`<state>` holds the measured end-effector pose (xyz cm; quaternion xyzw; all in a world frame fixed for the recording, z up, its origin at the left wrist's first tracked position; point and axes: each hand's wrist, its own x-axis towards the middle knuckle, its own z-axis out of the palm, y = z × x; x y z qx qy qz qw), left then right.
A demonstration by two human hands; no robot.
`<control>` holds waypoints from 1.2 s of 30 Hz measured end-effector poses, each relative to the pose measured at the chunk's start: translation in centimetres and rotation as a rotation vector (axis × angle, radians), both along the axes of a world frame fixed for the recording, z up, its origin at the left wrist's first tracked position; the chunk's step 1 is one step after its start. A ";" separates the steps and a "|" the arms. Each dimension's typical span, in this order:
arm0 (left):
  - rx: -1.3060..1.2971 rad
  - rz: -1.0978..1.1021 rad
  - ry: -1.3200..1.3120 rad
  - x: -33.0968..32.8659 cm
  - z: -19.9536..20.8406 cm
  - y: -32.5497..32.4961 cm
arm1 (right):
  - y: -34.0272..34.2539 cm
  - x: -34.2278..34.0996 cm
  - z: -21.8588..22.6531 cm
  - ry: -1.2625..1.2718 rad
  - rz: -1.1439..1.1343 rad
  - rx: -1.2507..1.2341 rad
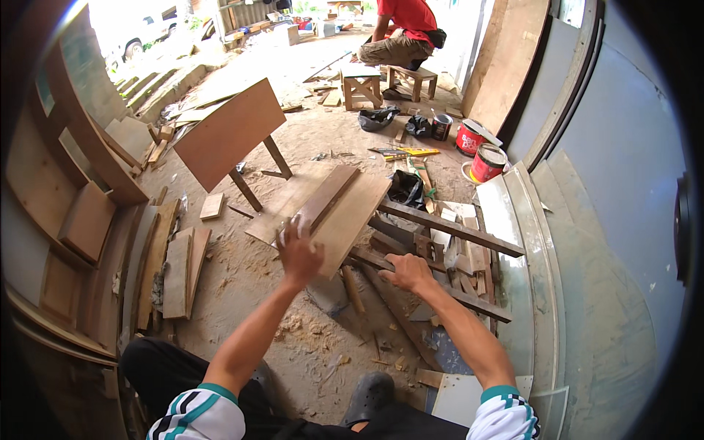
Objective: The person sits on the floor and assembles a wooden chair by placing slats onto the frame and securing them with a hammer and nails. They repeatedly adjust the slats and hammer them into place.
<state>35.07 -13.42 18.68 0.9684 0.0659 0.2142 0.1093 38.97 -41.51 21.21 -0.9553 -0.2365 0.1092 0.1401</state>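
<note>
A pale plywood panel (359,209) lies tilted in front of me, with a dark brown wooden board (323,198) across its face. Two dark wooden legs stretch to the right from the panel's side: a far leg (462,231) and a near leg (473,302). My left hand (299,253) is open, fingers spread over the near end of the brown board; slight blur hides whether they touch it. My right hand (409,273) is closed around the near leg, close to the panel's edge.
A similar panel on legs (231,136) stands ahead left. Wood offcuts (183,268) lie at left. Red paint cans (488,163), a black bag (405,188) and a handsaw (411,152) are at right. Glass sheets (513,271) line the right wall. A person in red (407,33) crouches far ahead.
</note>
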 end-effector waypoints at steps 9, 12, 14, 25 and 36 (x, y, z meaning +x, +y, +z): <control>-0.007 -0.080 0.127 0.2 1.2 7.0 | 1.5 0.0 1.9 -0.023 -0.021 0.003; -0.044 -0.081 0.085 1.0 1.6 7.9 | 2.3 0.0 2.1 -0.035 -0.028 0.029; -0.052 -0.087 0.023 1.4 1.6 9.4 | 3.2 0.1 2.0 -0.049 -0.021 0.064; 0.019 -0.173 0.229 2.3 4.7 11.9 | 4.3 0.6 -0.4 -0.112 0.031 0.093; -0.045 -0.099 0.167 2.0 4.5 11.1 | -4.3 -1.0 -1.9 -0.324 -0.051 0.065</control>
